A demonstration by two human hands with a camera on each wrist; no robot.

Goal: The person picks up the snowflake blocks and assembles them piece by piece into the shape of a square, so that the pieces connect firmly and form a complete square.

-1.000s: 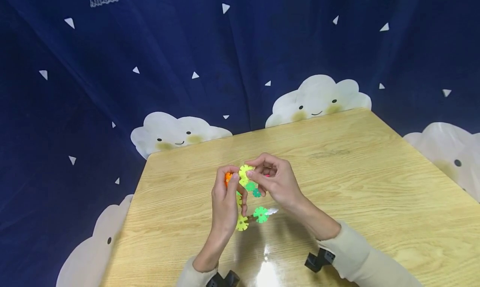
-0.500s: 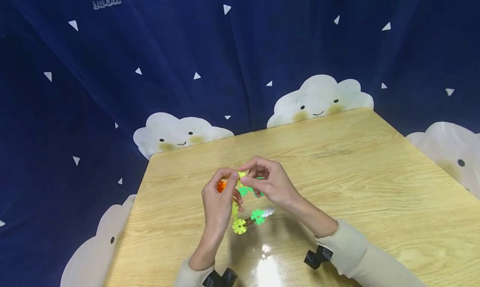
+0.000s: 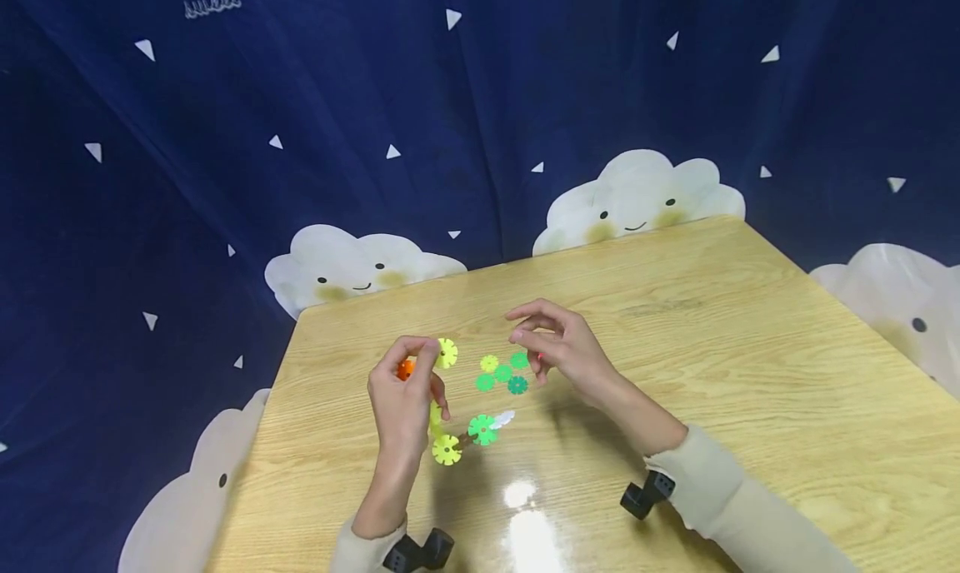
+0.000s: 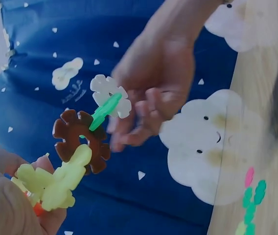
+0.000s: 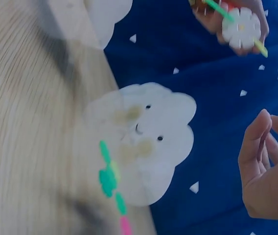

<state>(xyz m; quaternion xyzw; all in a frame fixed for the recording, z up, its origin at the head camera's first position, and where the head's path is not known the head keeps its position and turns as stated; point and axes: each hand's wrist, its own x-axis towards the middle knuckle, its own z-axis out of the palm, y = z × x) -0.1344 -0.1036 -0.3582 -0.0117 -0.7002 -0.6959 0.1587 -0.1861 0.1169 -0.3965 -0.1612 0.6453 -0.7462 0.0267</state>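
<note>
My left hand point(image 3: 401, 398) grips a chain of notched plastic snowflake discs above the table. An upper yellow disc point(image 3: 447, 353) stands out at its fingertips, with an orange disc point(image 3: 406, 369) partly hidden behind the fingers. Below hang another yellow disc point(image 3: 447, 450), a brown disc point(image 4: 68, 137), a green disc point(image 3: 483, 430) and a white disc point(image 4: 100, 88), slotted together at angles. To the right, my right hand point(image 3: 566, 344) hovers with loosely bent fingers and nothing between them; in the right wrist view its thumb and index tips are close together.
Several loose discs lie on the wooden table point(image 3: 675, 323) between the hands: a small yellow disc point(image 3: 489, 363), light green discs point(image 3: 503, 373), a teal disc point(image 3: 517, 386) and a pink disc point(image 5: 125, 225). A dark blue curtain point(image 3: 337, 98) with clouds hangs behind.
Both hands were together at the upper yellow disc. The right hand has let go and drawn off to the right, while the left hand has moved left with the chain.
</note>
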